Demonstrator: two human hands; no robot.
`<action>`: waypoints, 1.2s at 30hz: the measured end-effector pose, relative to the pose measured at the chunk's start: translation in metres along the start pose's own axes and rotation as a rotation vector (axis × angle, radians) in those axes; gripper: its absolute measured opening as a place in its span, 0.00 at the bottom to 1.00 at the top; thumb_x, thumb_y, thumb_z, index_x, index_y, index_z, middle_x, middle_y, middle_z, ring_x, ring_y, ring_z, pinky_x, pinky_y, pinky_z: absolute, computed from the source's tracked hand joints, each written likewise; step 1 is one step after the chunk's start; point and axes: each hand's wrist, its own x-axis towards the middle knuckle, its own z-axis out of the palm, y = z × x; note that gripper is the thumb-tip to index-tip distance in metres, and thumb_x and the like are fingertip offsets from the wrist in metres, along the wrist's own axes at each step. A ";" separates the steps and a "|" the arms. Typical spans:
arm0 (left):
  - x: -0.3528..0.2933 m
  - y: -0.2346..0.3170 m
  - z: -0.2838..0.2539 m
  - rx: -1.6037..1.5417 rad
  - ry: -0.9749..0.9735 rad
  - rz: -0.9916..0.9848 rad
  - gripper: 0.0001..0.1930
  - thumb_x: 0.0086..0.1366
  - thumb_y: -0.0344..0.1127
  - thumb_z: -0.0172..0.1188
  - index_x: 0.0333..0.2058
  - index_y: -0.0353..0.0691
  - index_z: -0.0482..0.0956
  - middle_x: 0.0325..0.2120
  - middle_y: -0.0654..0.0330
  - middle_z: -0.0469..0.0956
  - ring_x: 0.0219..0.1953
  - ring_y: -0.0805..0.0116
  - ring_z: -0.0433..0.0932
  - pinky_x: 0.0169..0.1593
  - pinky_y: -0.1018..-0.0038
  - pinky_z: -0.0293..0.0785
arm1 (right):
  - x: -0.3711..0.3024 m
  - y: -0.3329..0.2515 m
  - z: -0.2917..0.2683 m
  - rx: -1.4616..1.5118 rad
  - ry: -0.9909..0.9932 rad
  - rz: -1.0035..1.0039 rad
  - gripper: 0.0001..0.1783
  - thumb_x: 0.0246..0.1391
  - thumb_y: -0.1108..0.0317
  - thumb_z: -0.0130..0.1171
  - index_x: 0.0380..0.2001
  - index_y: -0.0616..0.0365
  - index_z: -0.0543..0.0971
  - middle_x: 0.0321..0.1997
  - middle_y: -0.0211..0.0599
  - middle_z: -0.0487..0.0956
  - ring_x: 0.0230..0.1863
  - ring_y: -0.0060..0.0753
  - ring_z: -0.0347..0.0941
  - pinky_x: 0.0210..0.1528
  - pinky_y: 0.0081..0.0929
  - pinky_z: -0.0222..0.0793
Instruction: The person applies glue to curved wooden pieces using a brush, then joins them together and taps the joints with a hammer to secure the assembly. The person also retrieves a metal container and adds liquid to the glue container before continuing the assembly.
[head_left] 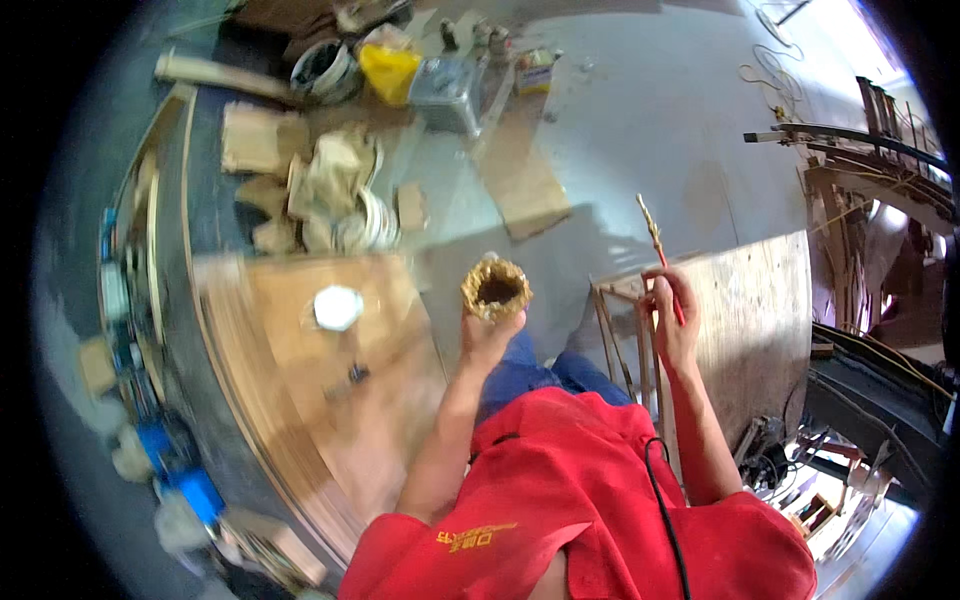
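My left hand [488, 338] is closed around a round cup [497, 284] crusted with a yellow-brown, glue-like coating. The cup's mouth faces up and its inside looks dark. My right hand [672, 312] grips the red handle of a thin brush [655, 240], out to the right of the cup. Its upper end points up and away and is caked with the same yellowish stuff. Brush and cup are well apart. To the left, a white many-sided piece [338, 307] lies on a wooden board [300, 385], near a small dark object [357, 374].
Plywood [750, 310] stands right of my right hand, beside a slim wooden frame [608, 325]. Ahead on the floor are a clear plastic bin [446, 95], a yellow bag [390, 72], a bucket [325, 70] and crumpled sacks [335, 180]. Dark machinery [870, 400] fills the right.
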 end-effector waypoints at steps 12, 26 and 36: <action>0.413 -0.067 0.016 0.484 -0.266 0.007 0.38 0.54 0.20 0.79 0.63 0.36 0.70 0.57 0.56 0.80 0.57 0.67 0.81 0.63 0.69 0.79 | 0.292 0.144 0.064 -0.360 0.255 0.270 0.12 0.76 0.62 0.54 0.49 0.59 0.79 0.39 0.44 0.86 0.40 0.41 0.84 0.44 0.36 0.78; 0.851 -0.535 0.086 0.586 -0.275 -0.182 0.35 0.47 0.29 0.81 0.56 0.44 0.80 0.53 0.53 0.83 0.57 0.51 0.81 0.62 0.60 0.76 | 0.517 0.271 0.057 -0.627 -0.040 0.578 0.21 0.59 0.76 0.64 0.56 0.62 0.75 0.64 0.56 0.78 0.66 0.63 0.74 0.69 0.50 0.68; 0.927 -0.679 0.051 0.779 -0.364 -0.174 0.33 0.60 0.29 0.73 0.64 0.51 0.74 0.59 0.57 0.81 0.61 0.52 0.79 0.63 0.59 0.76 | 0.554 0.259 0.077 -0.735 -0.057 0.661 0.15 0.57 0.75 0.60 0.49 0.64 0.76 0.62 0.63 0.78 0.63 0.67 0.74 0.70 0.56 0.64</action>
